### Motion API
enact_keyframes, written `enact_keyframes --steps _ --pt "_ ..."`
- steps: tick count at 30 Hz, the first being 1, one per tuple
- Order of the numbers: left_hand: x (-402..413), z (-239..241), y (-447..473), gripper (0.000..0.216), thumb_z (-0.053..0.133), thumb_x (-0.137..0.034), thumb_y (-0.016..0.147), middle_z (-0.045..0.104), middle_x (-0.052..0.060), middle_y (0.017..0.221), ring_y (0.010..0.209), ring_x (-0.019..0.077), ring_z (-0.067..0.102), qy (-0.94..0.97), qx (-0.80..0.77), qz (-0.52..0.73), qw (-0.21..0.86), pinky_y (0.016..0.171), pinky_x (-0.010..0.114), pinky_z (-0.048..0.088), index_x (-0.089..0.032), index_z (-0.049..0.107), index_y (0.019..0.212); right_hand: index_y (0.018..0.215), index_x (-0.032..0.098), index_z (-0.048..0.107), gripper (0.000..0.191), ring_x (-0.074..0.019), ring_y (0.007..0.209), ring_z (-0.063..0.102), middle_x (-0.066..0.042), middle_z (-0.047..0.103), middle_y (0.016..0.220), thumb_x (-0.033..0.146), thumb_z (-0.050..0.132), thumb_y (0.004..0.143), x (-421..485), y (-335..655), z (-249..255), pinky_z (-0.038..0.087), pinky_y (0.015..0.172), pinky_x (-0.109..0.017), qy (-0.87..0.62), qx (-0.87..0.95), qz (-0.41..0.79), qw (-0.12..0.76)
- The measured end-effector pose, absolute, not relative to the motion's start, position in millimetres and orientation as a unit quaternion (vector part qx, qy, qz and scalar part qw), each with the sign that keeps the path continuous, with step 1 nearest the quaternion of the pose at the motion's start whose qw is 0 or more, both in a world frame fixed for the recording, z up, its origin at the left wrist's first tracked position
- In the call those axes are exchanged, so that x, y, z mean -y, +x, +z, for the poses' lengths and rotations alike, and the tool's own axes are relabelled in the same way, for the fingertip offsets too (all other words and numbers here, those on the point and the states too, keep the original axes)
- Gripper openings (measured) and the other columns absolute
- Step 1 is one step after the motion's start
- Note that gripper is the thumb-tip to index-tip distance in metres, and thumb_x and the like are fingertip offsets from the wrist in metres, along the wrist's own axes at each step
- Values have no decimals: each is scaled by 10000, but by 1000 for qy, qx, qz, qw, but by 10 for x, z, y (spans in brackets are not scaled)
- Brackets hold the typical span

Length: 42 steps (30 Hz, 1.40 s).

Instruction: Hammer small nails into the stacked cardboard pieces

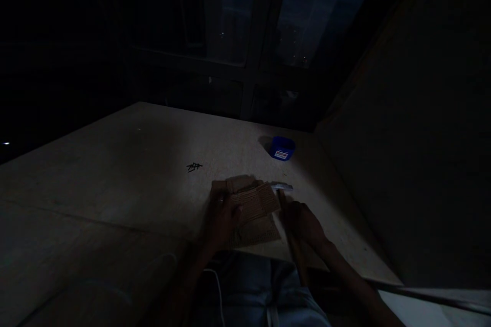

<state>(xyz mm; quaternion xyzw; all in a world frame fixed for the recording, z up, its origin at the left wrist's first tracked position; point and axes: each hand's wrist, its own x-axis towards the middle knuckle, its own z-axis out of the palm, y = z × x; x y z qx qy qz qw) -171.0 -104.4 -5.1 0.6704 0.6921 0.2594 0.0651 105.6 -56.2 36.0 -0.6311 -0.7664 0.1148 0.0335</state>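
Observation:
My left hand lies at the left side of a brown corrugated cardboard piece, its fingers bent onto it. It is too dark to tell whether a small thing sits between the fingertips. More cardboard lies beneath and around that piece at the table's near edge. My right hand is wrapped round the wooden handle of a hammer. The metal head rests low over the table, just right of the cardboard, and the handle slants down towards my lap.
A small pile of dark nails or screws lies left of the cardboard. Farther back on the right stands a blue plastic container with a white label. The pale wooden table meets a dark wall at right and windows behind. A white cable hangs over my lap.

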Motion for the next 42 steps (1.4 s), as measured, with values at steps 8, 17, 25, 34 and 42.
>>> enact_keyframes --steps 8,17,25,34,42 --pt "1022 -123 -1584 565 504 -455 939 534 229 1413 1397 368 417 663 -695 274 45 1153 536 352 -93 496 1373 947 166 688 357 -311 917 735 -187 766 979 432 470 852 433 1214 377 501 719 -337 -629 724 236 159" --pt "736 -103 -1120 640 518 -432 930 448 286 1490 1453 394 343 680 -665 296 82 1202 555 294 -22 468 1418 1124 130 698 534 -305 832 716 -157 761 973 488 495 783 444 1025 980 534 712 -372 -594 697 212 342" --pt "881 4 -1500 522 401 -176 928 524 187 1460 1402 302 446 678 -619 385 96 1174 535 375 -133 482 1441 1062 158 725 333 -274 968 694 -123 756 1067 207 513 811 410 -431 1076 502 869 -348 -409 831 313 212" --pt "1798 -184 -2773 363 403 -202 887 659 172 1240 1207 299 598 507 -770 385 36 1091 521 462 -139 669 1127 1051 81 701 270 -298 985 709 -189 745 1064 221 531 895 646 -1886 686 517 821 -346 -409 853 300 123" --pt "1954 -200 -2898 345 402 -289 865 700 124 1138 1096 257 653 405 -782 467 82 1025 456 508 -181 613 1116 1133 82 668 297 -281 1043 698 -209 713 1144 234 516 929 721 -2282 459 520 871 -342 -428 857 278 73"
